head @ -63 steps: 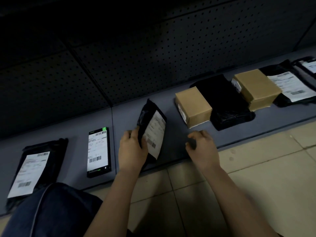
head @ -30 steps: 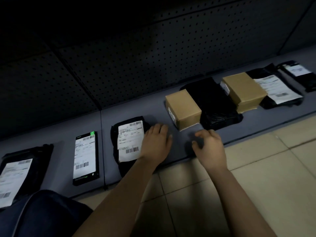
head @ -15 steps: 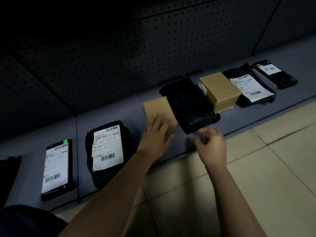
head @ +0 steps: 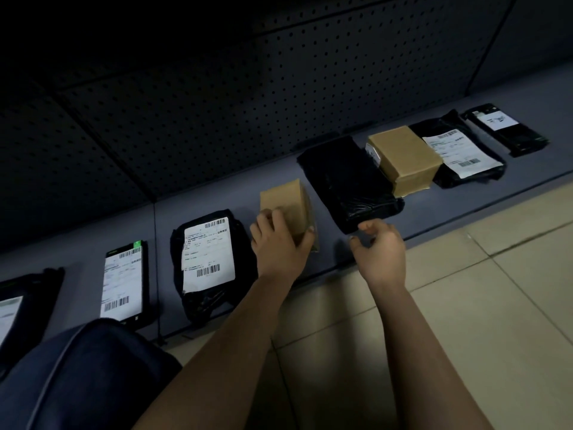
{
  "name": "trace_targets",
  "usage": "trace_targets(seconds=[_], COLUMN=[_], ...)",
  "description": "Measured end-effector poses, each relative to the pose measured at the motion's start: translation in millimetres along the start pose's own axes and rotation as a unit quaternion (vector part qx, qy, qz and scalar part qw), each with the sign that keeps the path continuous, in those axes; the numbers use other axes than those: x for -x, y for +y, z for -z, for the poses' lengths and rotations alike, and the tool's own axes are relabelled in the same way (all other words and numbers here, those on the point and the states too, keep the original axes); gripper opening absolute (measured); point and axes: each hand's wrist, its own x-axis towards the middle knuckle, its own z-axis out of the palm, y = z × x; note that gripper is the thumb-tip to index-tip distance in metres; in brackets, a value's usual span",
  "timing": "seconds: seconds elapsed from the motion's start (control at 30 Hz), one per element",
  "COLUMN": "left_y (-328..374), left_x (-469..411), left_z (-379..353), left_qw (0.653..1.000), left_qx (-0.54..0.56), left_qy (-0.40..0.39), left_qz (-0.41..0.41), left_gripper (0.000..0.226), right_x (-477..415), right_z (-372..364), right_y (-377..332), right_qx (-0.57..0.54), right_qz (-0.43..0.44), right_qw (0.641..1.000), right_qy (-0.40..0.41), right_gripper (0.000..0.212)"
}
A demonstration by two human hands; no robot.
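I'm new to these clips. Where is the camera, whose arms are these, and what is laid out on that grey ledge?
There is no machine here. The single picture comes from a camera worn on a person's head, looking down at their own two bare arms. The person is low beside a grey shelf near a tiled floor, with a knee in dark cloth at lower left. Parcels lie in a row on the shelf: a labelled black bag, an unlabelled black bag, a larger brown box, and more labelled parcels further out on both sides. The left hand grips a small brown box, held tilted, with fingers and thumb round its near end. The right hand hovers beside it, fingers loosely curled, holding nothing.
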Motion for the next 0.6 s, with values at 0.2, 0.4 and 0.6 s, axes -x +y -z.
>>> trace_targets(seconds=[0.2,0.4,0.6], left_y=[-25,-27,-7], left_x=[19,16,8], left_z=[22,19,18], left_qw=[0.984,0.996,0.996], left_qx=[0.167,0.086,0.035], left_qy=[-0.058,-0.002,-0.002], left_qz=[0.025,0.01,0.078], left_gripper=[0.047,0.038,0.078], right_x=[1,1,8], right_z=[-8,-7,-7], right_y=[-7,-7,-1], right_qx=[-0.02,-0.014,-0.002], right_qz=[0.002,0.004,-0.005], right_qw=[0.999,0.999,1.0], right_qy=[-0.028,-0.029,-0.029], right_gripper=[0.03,0.03,0.03])
